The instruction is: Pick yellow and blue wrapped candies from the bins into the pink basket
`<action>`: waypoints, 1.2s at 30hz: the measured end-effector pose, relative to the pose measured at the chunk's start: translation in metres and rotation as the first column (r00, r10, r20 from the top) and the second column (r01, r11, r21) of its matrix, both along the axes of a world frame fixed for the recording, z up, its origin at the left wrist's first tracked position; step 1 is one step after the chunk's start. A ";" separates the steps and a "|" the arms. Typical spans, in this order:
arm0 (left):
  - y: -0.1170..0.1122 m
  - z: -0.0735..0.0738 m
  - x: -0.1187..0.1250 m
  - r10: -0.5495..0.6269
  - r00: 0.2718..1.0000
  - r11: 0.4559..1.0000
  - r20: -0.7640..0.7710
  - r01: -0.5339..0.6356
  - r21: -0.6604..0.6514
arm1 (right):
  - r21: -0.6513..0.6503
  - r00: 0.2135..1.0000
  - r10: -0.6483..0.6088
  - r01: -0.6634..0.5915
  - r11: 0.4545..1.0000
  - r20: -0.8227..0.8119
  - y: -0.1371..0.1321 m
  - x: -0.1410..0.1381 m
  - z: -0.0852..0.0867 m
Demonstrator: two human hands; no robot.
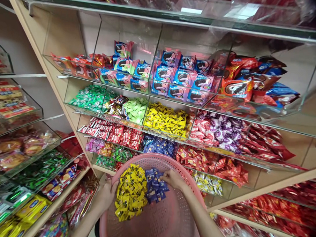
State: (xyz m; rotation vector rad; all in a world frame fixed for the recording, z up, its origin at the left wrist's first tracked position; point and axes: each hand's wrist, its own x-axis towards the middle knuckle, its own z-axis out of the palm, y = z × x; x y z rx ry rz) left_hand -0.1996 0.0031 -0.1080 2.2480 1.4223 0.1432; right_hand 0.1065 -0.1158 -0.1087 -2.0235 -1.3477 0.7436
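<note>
A pink perforated plastic basket (193,197) stands in front of me below the shelves. Inside it, a heap of yellow-wrapped candies (131,194) lies on the left, with a smaller pile of blue-wrapped candies (155,188) against its right side. My left hand (108,195) is closed at the basket's left rim, right beside the yellow heap; its fingers are partly hidden. Reaching in over the right side, my right hand (173,178) has its fingers pinched together at the edge of the blue candies.
Ahead, clear-fronted shelf bins hold blue-and-pink cookie packs (175,77), yellow candies (167,119), purple candies (225,132), blue candies (159,145) and green candies (92,98). A glass shelf edge (162,17) runs overhead. Another shelf unit with packaged snacks (12,101) stands at the left.
</note>
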 end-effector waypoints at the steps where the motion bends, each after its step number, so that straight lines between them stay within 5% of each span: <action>1: 0.000 0.000 0.000 0.003 1.000 1.000 -0.002 -0.003 0.001 | 0.005 0.999 0.028 -0.028 1.000 0.042 0.000 0.000 0.001; 8: -0.001 0.000 0.001 0.014 0.999 1.000 -0.034 -0.015 -0.013 | 0.153 0.982 0.069 -0.097 0.983 0.174 0.017 0.000 0.026; 15: -0.002 0.004 0.003 0.034 0.998 0.999 -0.057 -0.036 -0.030 | 0.165 0.937 -0.020 -0.041 0.985 0.349 0.081 0.016 0.059; 22: -0.001 0.003 0.002 0.046 0.999 0.996 -0.014 -0.047 -0.075 | -0.036 0.878 -0.030 0.053 0.998 0.477 0.122 0.024 0.048; 36: -0.002 0.001 0.003 0.045 0.999 0.997 -0.028 -0.046 -0.066 | -0.016 0.900 -0.023 0.034 0.999 0.434 0.121 0.028 0.037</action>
